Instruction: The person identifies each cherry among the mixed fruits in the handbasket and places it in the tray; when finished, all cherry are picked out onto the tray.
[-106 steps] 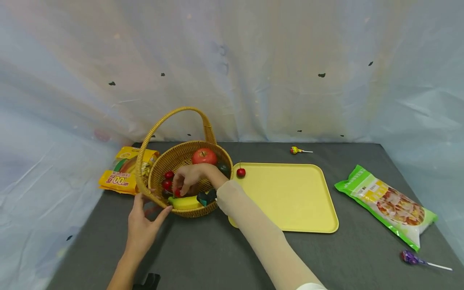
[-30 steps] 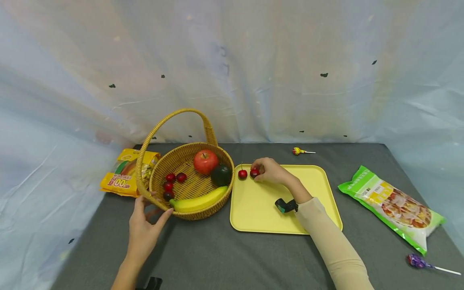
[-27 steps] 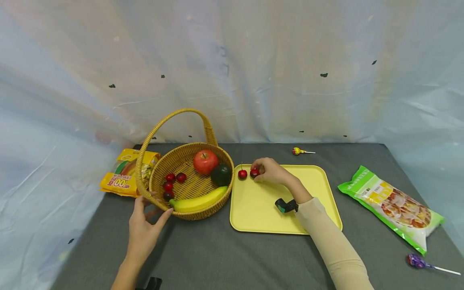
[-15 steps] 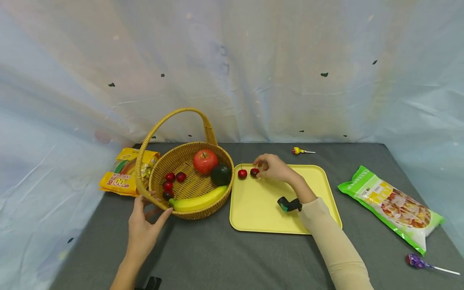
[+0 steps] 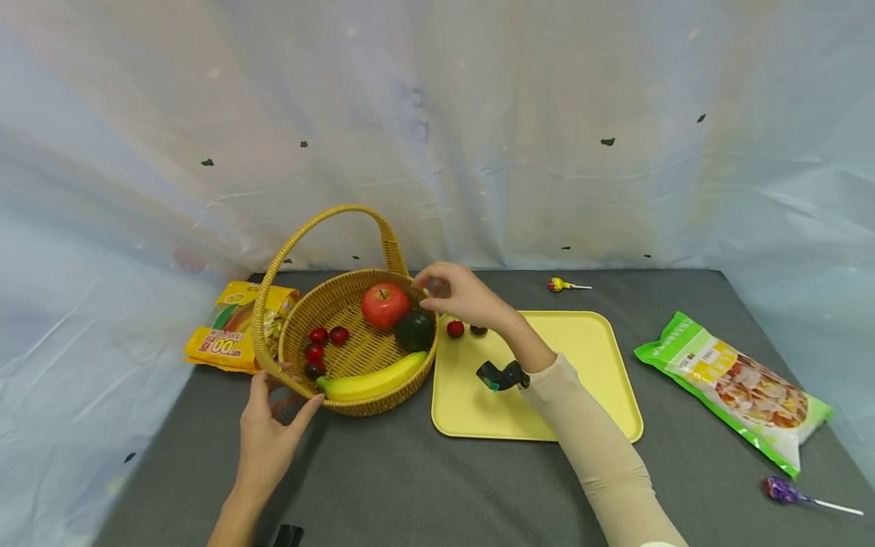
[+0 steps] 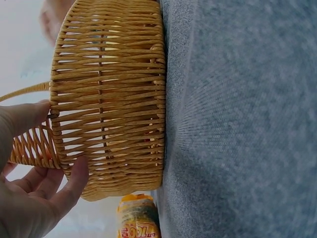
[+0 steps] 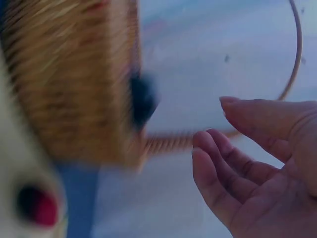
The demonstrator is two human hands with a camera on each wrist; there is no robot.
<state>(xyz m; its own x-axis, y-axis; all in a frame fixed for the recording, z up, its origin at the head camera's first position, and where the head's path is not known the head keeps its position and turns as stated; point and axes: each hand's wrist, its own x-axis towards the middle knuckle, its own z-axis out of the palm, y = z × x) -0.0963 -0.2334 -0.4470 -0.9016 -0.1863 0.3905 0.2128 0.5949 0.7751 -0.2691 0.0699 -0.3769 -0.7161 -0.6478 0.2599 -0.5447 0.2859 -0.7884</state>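
Our right hand (image 5: 459, 295) hangs empty, grip loosely open, over the basket (image 5: 294, 334) rim. The cherries (image 5: 321, 343) in the basket lie to its left (two already on the tray (image 5: 581, 380)). Our left hand (image 5: 270, 425) touches the near rim with straight fingers.

Right arm: long, close-fitting beige sleeve (image 5: 601, 456) to the wrist; small black-and-teal wrist device (image 5: 502, 375) at the cuff. Left arm: no sleeve in view; black object (image 5: 287, 535) at 6 o'clock, partly cropped.
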